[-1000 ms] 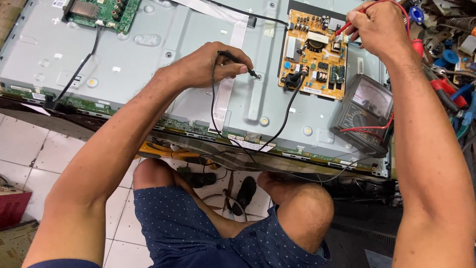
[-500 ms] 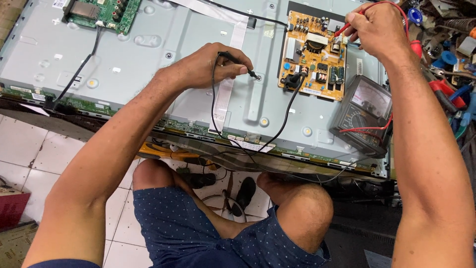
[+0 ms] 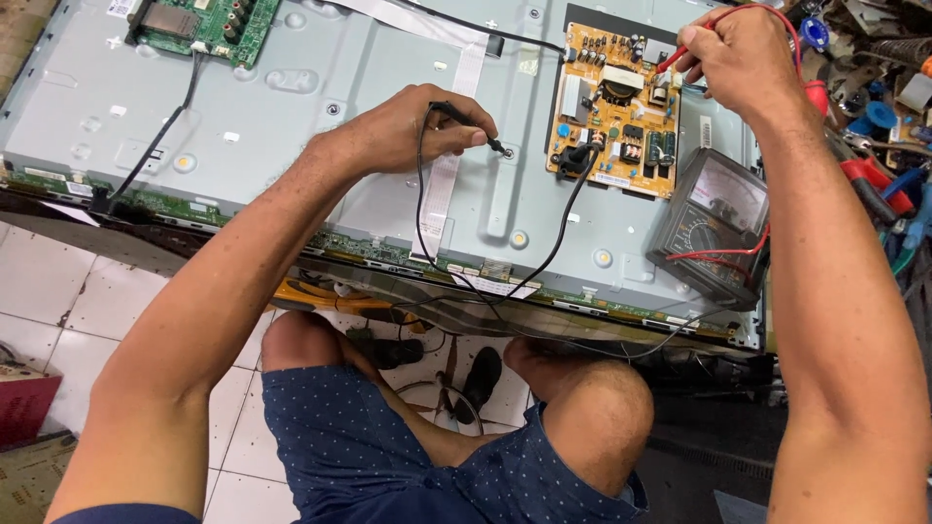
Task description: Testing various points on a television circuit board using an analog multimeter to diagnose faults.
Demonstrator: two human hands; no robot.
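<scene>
A flat-screen television lies face down, its grey metal back panel (image 3: 291, 107) toward me. My left hand (image 3: 408, 131) holds a black test probe (image 3: 471, 121), its tip on a screw in the panel. My right hand (image 3: 743, 58) grips a red test probe (image 3: 672, 60) and touches its tip to the orange power board (image 3: 612, 116) at upper right. Both leads run to an analogue multimeter (image 3: 714, 223) resting on the panel's right edge.
A green main board (image 3: 194, 24) sits at the panel's top left with a black cable running down. Red-handled tools and clutter (image 3: 874, 155) lie at the far right. Below are white floor tiles (image 3: 49, 301), my knees, and a black object on the floor.
</scene>
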